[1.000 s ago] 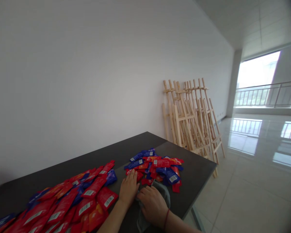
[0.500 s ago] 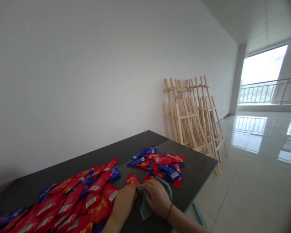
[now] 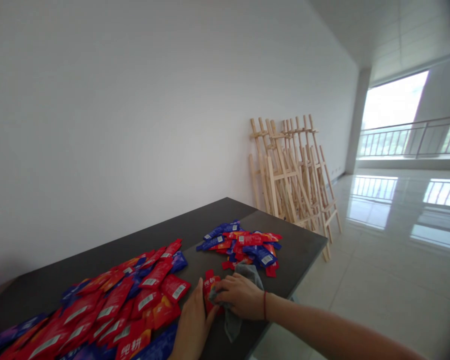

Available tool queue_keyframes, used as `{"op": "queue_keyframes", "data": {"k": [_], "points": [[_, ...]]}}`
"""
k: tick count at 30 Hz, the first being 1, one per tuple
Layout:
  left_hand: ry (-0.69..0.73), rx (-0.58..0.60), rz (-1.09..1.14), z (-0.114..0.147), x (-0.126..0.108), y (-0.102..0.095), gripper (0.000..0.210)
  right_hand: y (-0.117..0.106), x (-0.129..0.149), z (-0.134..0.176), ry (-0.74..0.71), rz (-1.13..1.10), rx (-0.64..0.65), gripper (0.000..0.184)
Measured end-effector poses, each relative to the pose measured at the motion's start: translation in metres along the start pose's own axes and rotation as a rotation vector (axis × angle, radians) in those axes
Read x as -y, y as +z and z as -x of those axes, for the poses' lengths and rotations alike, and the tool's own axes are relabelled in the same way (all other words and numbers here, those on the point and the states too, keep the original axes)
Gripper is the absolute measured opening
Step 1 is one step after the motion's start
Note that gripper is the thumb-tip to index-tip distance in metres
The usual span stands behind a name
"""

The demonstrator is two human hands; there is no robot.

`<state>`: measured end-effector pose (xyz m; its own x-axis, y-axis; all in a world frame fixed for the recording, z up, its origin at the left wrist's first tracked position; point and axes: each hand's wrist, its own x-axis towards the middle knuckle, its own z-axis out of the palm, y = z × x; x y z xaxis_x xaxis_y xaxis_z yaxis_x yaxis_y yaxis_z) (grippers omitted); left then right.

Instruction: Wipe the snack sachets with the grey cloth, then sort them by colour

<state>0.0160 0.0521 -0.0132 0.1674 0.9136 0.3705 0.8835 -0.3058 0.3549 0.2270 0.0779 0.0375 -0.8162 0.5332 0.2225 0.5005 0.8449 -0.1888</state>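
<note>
My right hand (image 3: 244,296) is closed on a grey cloth (image 3: 250,272), pressing its bunched edge against the front of a red pouch (image 3: 210,284). The pouch has white lettering and a short spout-like top. My left hand (image 3: 192,318) grips this pouch along its left side and lower end, thumb across the bottom. Left of that hand spreads a large heap of red and blue pouches (image 3: 114,302), many showing white barcode labels. Beyond my right hand sits a smaller pile of similar pouches (image 3: 249,240). The held pouch's lower part is partly hidden by my fingers.
The dark table (image 3: 195,230) stands along a white wall (image 3: 135,125). Several wooden easels (image 3: 285,180) lean on the wall past its far right end. Glossy tiled floor (image 3: 363,260) runs to a railing (image 3: 393,140) by the window.
The red pouch now stands more upright between my hands, its lettering showing. My right hand has brought the cloth onto its front, and my left hand has opened out along its side. The view has shifted slightly.
</note>
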Motion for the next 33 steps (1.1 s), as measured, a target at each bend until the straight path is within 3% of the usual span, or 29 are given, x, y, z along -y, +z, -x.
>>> {"op": "queue_keyframes", "data": {"k": [5,11,15,21,24,28,33], "points": [[-0.057,0.092,-0.048,-0.002,0.002,0.01,0.071,0.003,-0.001,-0.014,0.04,0.101,0.018,0.034],[-0.08,0.06,-0.062,-0.001,-0.003,0.012,0.074,0.009,-0.003,-0.059,0.211,0.264,-0.042,0.02],[-0.082,0.033,-0.014,-0.001,-0.003,0.012,0.08,0.01,-0.004,-0.076,0.096,0.329,0.029,0.017],[-0.061,0.044,-0.005,-0.001,-0.004,0.01,0.083,0.006,0.004,-0.046,-0.189,0.319,0.055,0.014],[-0.083,0.064,-0.005,-0.002,-0.004,0.009,0.086,0.0,0.002,-0.023,-0.252,0.244,0.058,0.02],[-0.112,0.08,0.007,-0.004,-0.005,0.009,0.084,-0.006,-0.008,-0.012,-0.193,0.196,0.084,0.03],[-0.144,0.111,-0.008,-0.005,-0.009,0.006,0.086,-0.001,-0.017,-0.037,-0.002,0.24,0.049,0.028]]}}
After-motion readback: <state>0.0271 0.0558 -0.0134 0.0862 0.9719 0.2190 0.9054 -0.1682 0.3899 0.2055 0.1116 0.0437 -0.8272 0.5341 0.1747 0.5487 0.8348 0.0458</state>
